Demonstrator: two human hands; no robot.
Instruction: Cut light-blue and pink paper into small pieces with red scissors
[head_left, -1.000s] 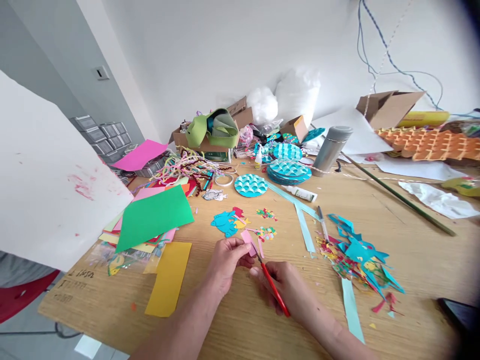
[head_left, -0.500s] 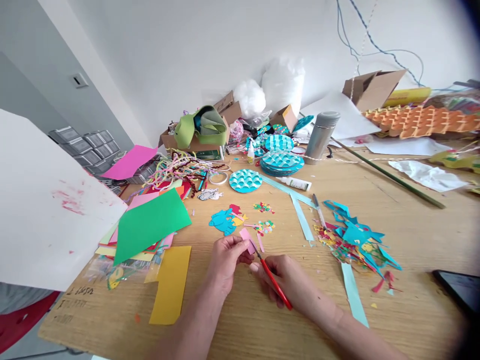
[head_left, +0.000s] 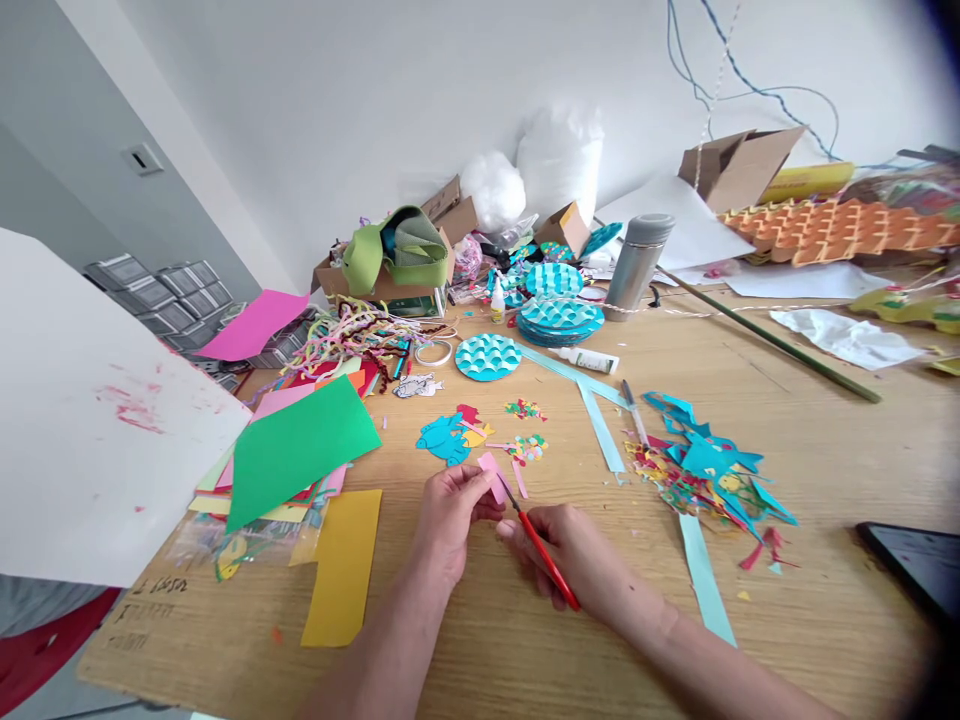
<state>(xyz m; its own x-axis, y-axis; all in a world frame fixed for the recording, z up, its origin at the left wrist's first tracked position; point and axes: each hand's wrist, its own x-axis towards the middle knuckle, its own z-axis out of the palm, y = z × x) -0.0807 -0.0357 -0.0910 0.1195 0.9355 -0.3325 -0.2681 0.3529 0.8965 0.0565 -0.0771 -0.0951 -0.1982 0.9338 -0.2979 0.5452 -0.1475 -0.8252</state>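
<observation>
Pinching pink paper [head_left: 488, 463], left hand [head_left: 451, 510] seemingly hides its edge; right hand [head_left: 573, 542] grips scissors [head_left: 546, 556].

Leans toward eleven o'clock as a small, flat pink paper piece [head_left: 488, 462], touched by dark-bladed, red-handled scissors [head_left: 539, 545] slanting away toward five o'clock

Left grip [head_left: 448, 515] and right grip [head_left: 576, 542] are both totally bare tbh, same with the forearms [head_left: 401, 640] behind them, plus one tiny mole-looking dot [head_left: 631, 587] a bit behind the right one.
</observation>
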